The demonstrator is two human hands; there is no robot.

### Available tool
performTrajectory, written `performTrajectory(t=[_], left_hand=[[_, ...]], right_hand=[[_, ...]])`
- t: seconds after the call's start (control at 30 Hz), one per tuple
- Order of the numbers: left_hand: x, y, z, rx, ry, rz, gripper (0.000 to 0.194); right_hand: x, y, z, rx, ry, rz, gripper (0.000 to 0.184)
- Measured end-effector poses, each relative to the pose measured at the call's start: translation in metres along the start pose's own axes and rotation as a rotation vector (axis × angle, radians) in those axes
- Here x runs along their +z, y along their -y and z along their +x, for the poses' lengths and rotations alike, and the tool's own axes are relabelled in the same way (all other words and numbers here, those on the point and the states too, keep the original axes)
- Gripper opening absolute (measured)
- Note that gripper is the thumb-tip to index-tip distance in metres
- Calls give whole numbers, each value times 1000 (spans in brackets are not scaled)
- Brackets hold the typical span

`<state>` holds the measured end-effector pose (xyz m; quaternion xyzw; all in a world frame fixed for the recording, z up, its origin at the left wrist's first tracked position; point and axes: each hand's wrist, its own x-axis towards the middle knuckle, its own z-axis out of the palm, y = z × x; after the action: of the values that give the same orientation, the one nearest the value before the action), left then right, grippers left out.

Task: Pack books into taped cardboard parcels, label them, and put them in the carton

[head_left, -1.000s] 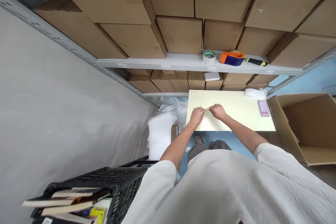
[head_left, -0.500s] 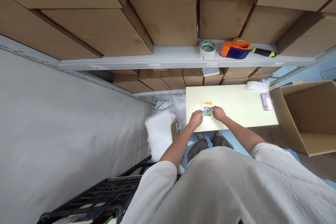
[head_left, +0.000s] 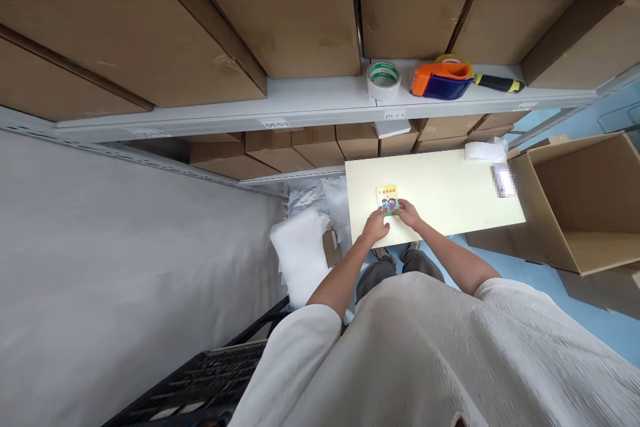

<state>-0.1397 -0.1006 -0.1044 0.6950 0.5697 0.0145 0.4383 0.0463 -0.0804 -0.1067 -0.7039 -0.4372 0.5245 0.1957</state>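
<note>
A small book point(head_left: 387, 197) with a yellow and green cover and cartoon figures is between my hands, over the pale yellow tabletop point(head_left: 440, 193). The fingers of my left hand point(head_left: 377, 225) close on its lower left corner, with the thumb on the cover. At the lower right edge, my right hand point(head_left: 409, 213) grips it too. The cover faces up at me, and its underside is hidden. Whether the book touches the tabletop I cannot tell.
Ahead, a shelf point(head_left: 320, 100) bears a tape roll point(head_left: 384, 80), an orange and blue tape dispenser point(head_left: 443, 80) and a black-yellow tool handle point(head_left: 499, 83). To the right stands an open carton point(head_left: 590, 207). White foam sheets point(head_left: 300, 257) and a black crate point(head_left: 200, 373) are at left.
One second ago the book was seen edge-on; its cover has turned face up. My hands have come slightly nearer to my body, and the left has slid under the book's lower corner.
</note>
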Motion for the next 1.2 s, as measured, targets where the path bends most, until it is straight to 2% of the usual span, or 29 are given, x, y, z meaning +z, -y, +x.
performTrajectory(t=[0.13, 0.23, 0.33, 0.47, 0.57, 0.7, 0.77, 0.87, 0.97, 1.2], left_hand=[[0, -2, -2, -19, -27, -68, 72], [-2, -10, -2, -30, -56, -171, 64], [-6, -21, 0, -26, -78, -333, 60], [-12, -31, 6, -110, -161, -495, 63], [-15, -26, 9, -187, -221, -516, 70], [-16, -10, 9, -266, -296, -525, 71], [-16, -4, 7, -264, -311, -526, 68], [-13, -1, 6, -193, -286, -511, 64], [-10, -4, 6, -90, -229, -457, 63], [-5, -9, 1, -39, -34, -309, 75]], right_hand=[[-3, 1, 2, 91, -48, 163, 71], [-2, 5, 2, 130, -32, 204, 59], [5, 12, -1, 22, -9, 211, 40], [14, 24, -7, -90, -27, 164, 51], [14, 29, -13, -119, 12, 106, 51], [3, 29, -17, -315, -152, -26, 41], [-4, 25, -14, -329, -202, -80, 36], [-10, 16, -4, -194, -159, -124, 32], [-7, 5, 5, -72, -92, -136, 45], [4, -7, 6, -19, -40, -79, 65]])
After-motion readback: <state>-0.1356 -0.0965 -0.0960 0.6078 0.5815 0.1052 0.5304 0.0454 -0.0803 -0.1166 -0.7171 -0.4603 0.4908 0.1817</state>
